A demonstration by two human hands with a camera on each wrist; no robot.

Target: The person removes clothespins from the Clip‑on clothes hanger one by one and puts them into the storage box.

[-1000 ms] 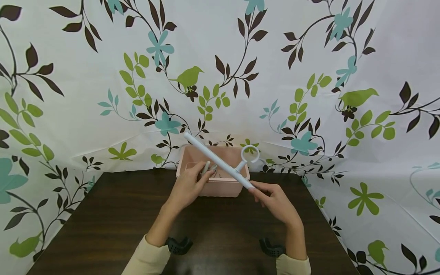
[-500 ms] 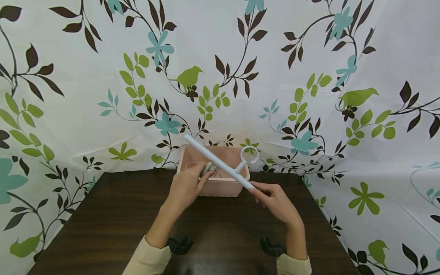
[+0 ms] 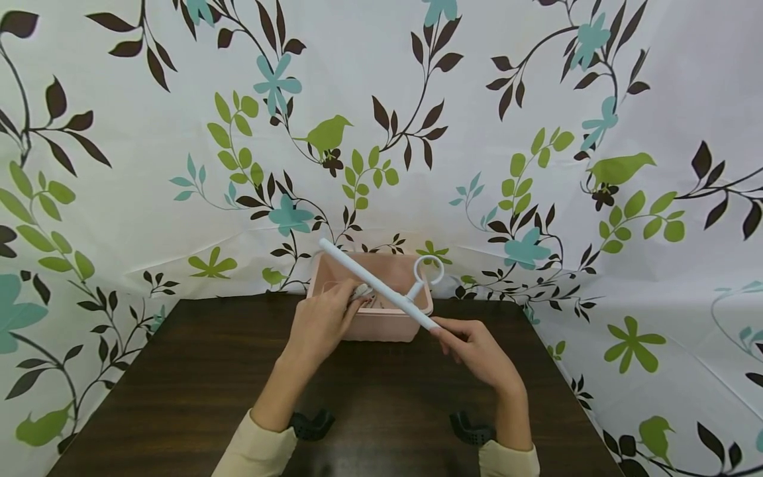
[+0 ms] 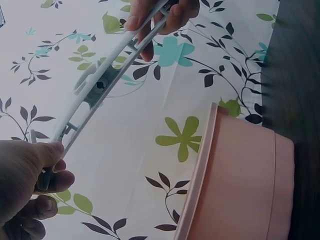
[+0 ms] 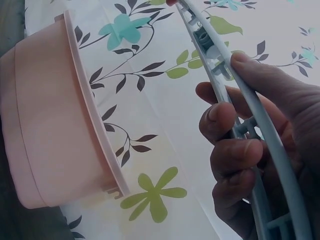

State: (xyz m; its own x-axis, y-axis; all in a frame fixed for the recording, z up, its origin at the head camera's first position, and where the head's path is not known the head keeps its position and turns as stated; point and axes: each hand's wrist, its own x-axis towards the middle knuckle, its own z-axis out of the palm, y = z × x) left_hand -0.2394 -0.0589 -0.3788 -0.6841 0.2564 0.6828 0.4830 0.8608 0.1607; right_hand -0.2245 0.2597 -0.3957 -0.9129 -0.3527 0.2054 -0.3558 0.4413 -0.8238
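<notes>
The white bar (image 3: 377, 283) is slanting across the pink tub (image 3: 411, 266), blocking its opening from ten to four o'clock. The left hand (image 3: 322, 324) is crowding the tub's rim at nine. Bare dark table (image 3: 179, 384) is lying open at seven and five o'clock.

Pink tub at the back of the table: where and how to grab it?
Take the tub by its flared rim at the short end walls, one hand per end, coming from the sides. The lip gives fingers a ledge, and the ends look free. The white bar held by the left hand and right hand crosses above the middle.
</notes>
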